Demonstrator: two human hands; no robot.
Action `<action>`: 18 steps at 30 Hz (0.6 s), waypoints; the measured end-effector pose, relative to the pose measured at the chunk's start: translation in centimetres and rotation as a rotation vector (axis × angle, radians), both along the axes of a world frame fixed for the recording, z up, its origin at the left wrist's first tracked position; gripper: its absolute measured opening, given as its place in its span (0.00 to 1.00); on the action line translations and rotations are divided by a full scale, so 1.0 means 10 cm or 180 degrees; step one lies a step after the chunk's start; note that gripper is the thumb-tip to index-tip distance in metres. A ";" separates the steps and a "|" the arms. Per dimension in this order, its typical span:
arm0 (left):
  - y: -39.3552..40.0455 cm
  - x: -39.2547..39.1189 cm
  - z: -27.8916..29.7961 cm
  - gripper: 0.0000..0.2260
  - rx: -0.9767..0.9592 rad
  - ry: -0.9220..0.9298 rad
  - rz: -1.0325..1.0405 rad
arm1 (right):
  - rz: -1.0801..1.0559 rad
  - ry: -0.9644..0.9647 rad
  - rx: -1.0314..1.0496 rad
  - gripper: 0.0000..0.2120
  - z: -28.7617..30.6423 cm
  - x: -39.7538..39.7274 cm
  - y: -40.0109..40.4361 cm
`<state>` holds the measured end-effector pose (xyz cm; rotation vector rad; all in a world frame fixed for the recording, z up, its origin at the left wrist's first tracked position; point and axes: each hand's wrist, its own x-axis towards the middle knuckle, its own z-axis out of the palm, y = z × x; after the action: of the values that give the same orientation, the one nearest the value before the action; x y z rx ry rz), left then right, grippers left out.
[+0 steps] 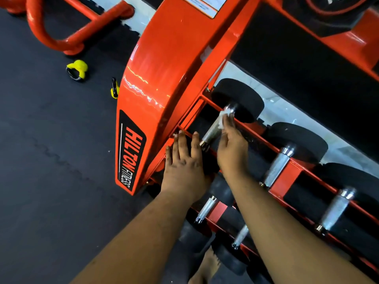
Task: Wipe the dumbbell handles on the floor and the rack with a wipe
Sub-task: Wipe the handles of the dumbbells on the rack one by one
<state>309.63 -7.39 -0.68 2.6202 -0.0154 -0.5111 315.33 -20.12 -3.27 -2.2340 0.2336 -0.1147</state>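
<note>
While the left hand is resting flat, fingers spread, on the dumbbell's black head, the right hand is pinching a white wipe. It is pressing the wipe against the knurled handle on the orange rack.

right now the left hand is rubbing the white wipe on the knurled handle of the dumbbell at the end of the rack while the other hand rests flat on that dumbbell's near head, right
Not quite: the head view shows the right hand pressing the white wipe on the knurled handle of the end dumbbell on the orange rack. The left hand is the one resting flat on that dumbbell's near head, fingers straight.
</note>
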 end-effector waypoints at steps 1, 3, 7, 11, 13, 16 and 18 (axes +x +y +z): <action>0.00 0.00 0.00 0.47 -0.0006 -0.0003 0.0003 | -0.0192 0.0151 0.0177 0.22 0.03 0.01 0.06; 0.00 -0.01 0.01 0.46 0.0016 -0.0017 0.0007 | -0.0419 0.0480 0.0342 0.22 0.07 -0.02 0.15; 0.02 -0.01 -0.01 0.44 0.0026 -0.0073 0.0014 | -0.0410 0.1328 0.0727 0.19 -0.03 -0.24 0.15; -0.01 -0.01 -0.02 0.47 0.0006 -0.0052 0.0041 | -0.1381 0.1122 0.2350 0.13 -0.02 0.07 0.13; -0.01 0.00 -0.02 0.48 0.0008 -0.0064 0.0055 | -0.1735 0.0984 0.3258 0.12 -0.01 0.32 0.09; -0.01 0.00 -0.02 0.48 0.0000 -0.0067 0.0062 | -0.1292 0.1367 0.3824 0.17 -0.01 0.35 0.08; 0.00 -0.01 -0.02 0.49 0.0007 -0.0088 0.0072 | -0.1009 0.1639 0.3999 0.20 -0.01 0.36 0.03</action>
<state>309.57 -7.44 -0.91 2.6264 0.0058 -0.4675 318.89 -19.87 -3.33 -0.9251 0.7061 0.3585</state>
